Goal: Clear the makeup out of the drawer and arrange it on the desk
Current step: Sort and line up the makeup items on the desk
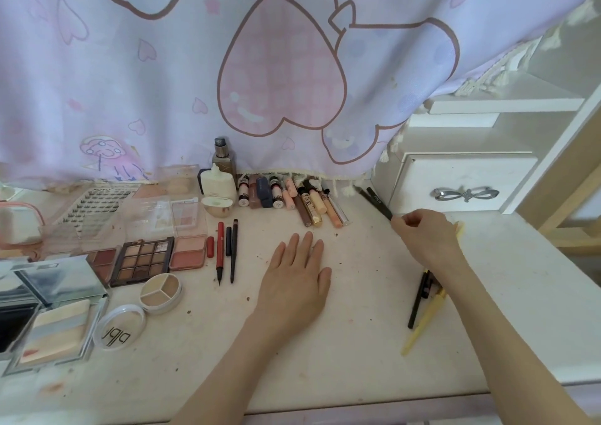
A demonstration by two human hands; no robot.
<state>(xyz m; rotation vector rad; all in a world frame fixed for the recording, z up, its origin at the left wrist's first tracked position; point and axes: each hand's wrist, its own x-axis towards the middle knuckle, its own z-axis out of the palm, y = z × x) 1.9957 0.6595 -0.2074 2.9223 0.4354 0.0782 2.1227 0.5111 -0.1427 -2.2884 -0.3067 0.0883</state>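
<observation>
Left hand point(294, 278) lies flat on the desk point(341, 353), fingers straight and together, holding nothing. Right hand point(422, 236) has fingers curled, pinching a black pencil point(377, 202) whose tip points away from the fingertips. Row of makeup tubes point(292, 198) lies beyond the left fingertips.

Your makeup is spread over the white desk point(357, 343). Open eyeshadow palettes point(143, 260) and compacts point(53, 330) sit at the left. A row of small tubes point(292, 198) lines the back edge beside two bottles point(221, 177). Three slim pencils point(227, 249) lie side by side mid-desk. A black pencil point(417, 301) and yellow pencil point(422, 322) lie at the right.
</observation>
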